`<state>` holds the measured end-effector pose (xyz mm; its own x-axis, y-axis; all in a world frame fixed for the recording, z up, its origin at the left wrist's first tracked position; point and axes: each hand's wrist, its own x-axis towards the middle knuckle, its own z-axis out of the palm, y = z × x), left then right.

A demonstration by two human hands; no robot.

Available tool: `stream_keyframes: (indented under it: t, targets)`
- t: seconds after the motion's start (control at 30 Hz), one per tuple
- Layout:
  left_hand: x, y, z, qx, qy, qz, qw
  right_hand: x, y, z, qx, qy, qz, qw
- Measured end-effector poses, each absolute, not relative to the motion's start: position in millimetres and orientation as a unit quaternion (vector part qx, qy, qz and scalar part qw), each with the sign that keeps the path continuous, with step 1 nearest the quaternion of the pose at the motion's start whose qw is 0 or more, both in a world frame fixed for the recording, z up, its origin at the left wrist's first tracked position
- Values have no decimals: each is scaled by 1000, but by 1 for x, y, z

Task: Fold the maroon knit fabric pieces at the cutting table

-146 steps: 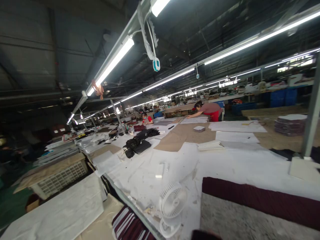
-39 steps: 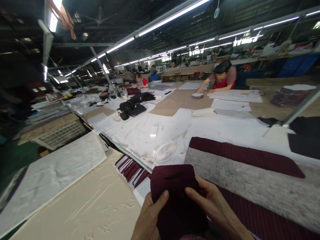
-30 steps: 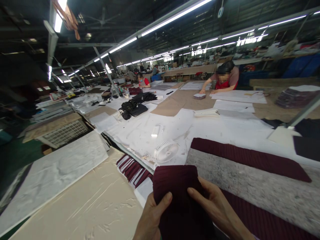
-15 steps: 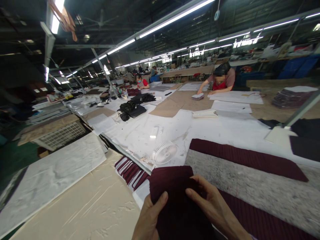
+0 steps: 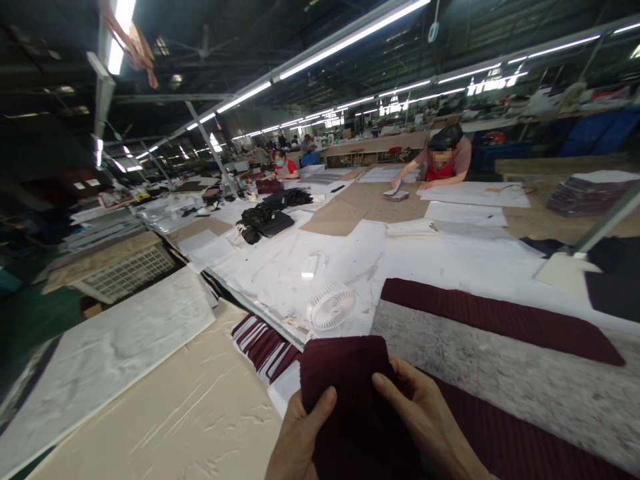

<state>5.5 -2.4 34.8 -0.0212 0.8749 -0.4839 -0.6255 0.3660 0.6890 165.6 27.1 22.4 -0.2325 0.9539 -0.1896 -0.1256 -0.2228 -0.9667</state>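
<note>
At the bottom of the head view I hold a folded dark maroon ribbed fabric piece in both hands. My left hand grips its lower left edge, thumb on top. On its right side my right hand has the fingers spread over the cloth. The piece hangs just above the table's near edge, in front of a small white fan. The lower part of the fabric is cut off by the frame.
A long maroon strip lies on a grey felt pad. Maroon and white pieces are stacked left of my hands, beside a cream sheet. Black bags sit farther off. A person in red leans over the far table.
Nearly five seconds ago my hands and the fabric were out of view. Over the last second the grip has held steady with only small shifts; the far person has lifted a sheet.
</note>
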Motion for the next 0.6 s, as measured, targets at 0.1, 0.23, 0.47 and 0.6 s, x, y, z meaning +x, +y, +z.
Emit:
stream_keyframes:
  t: [0.1,0.23,0.47,0.6]
  targets:
    - [5,-3,33,141,455,545,690,163,27,21,-471,-471,612,427]
    - [1,-4,31,131,468,545,683,165,27,18,-479,-499,591,416]
    - [-7,-6,29,168,482,524,682,174,33,26,-431,-599,510,441]
    - [-12,-9,22,202,479,496,695,174,39,33,-410,-614,516,435]
